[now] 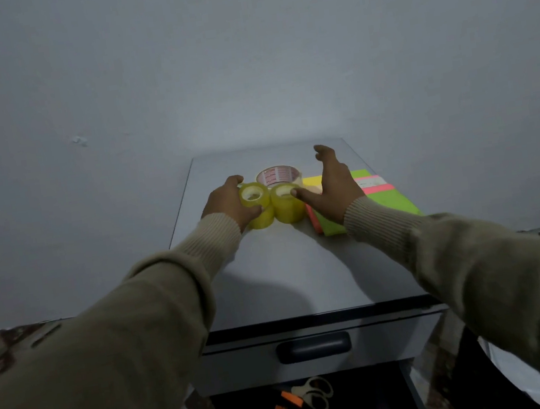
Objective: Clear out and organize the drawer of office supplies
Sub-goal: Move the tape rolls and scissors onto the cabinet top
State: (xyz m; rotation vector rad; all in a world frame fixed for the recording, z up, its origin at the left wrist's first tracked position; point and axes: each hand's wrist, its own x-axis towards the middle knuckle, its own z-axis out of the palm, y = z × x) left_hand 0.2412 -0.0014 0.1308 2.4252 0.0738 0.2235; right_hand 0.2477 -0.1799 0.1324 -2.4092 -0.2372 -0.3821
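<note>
While both yellow tape rolls (272,204) stand upright, left hand (227,204) grips one.

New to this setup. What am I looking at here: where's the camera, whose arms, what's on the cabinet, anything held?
There is no robot and only one picture: a wide-angle camera worn on a person's head looks forward and down, so the sleeved arms are the wearer's own. The left hand grips a yellow tape roll standing on the grey cabinet top. The right hand is open, its thumb touching a second yellow roll. Behind them lies a wider clear tape roll, and to the right a stack of neon paper. Below, an open drawer holds scissors and small items.
</note>
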